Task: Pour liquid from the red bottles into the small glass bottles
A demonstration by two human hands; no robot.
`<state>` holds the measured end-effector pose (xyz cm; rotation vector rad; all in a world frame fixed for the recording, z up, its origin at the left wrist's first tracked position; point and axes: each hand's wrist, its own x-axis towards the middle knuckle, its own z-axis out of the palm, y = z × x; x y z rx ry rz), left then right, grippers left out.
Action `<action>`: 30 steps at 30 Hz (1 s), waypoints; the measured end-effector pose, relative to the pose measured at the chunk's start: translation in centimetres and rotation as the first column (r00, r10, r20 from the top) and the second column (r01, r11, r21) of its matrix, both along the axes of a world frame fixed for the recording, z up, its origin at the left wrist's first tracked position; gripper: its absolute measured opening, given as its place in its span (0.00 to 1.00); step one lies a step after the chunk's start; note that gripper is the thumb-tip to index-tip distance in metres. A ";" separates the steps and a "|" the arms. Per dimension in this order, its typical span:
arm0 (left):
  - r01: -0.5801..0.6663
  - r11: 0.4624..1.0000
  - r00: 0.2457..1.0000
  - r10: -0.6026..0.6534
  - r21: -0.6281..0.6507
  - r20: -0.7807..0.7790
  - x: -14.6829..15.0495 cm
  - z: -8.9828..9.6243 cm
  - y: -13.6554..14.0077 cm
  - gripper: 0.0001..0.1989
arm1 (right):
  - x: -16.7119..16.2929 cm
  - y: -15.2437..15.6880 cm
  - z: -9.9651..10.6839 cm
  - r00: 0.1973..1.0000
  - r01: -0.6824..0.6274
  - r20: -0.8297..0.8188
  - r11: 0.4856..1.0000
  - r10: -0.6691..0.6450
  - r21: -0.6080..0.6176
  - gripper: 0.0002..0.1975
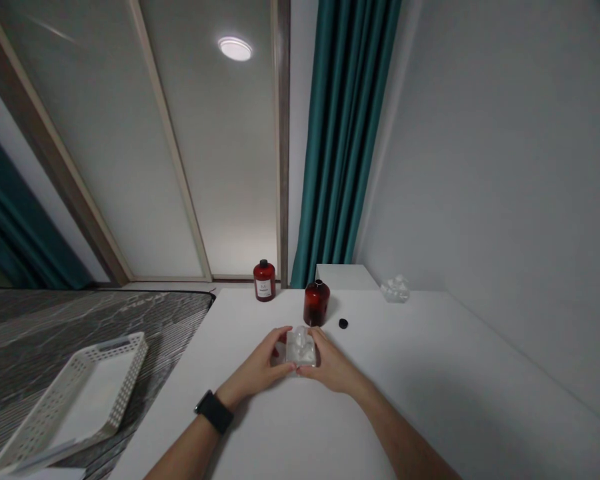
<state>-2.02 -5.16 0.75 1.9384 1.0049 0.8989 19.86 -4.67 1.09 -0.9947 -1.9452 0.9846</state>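
Clear container (301,349), maybe glass (hard to tell), has the left hand (265,363) and right hand (333,365) gripping its sides, so keep pressure even.

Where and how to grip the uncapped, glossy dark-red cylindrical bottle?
Likely around the dark-red bottle at mid-body, below the narrowing shoulder, from its right side. It stands upright, mouth open, so keep it level. The near side is crowded by the clear block-shaped object between the left hand and right hand; the small round black cap on the right lies low, so pass above it.
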 end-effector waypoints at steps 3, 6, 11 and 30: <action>0.015 1.000 1.000 -0.015 0.016 -0.015 0.0 0.1 -0.2 0.29 | 0.2 -0.2 0.0 1.000 0.010 -0.002 1.000 -0.010 -0.013 0.32; 0.044 0.999 0.998 -0.043 0.026 -0.046 0.2 0.4 -0.3 0.28 | 0.4 -0.6 -0.2 1.000 0.022 -0.014 1.000 -0.022 -0.012 0.32; 0.067 0.997 0.997 -0.066 0.031 -0.047 0.5 0.2 -0.3 0.28 | 2.0 -1.2 -0.4 1.000 -0.015 -0.008 1.000 0.015 0.016 0.34; 0.091 0.995 0.995 -0.092 -0.031 -0.034 0.3 0.8 -0.8 0.28 | 6.4 4.5 -5.2 0.751 0.533 0.247 0.783 -0.613 0.322 0.26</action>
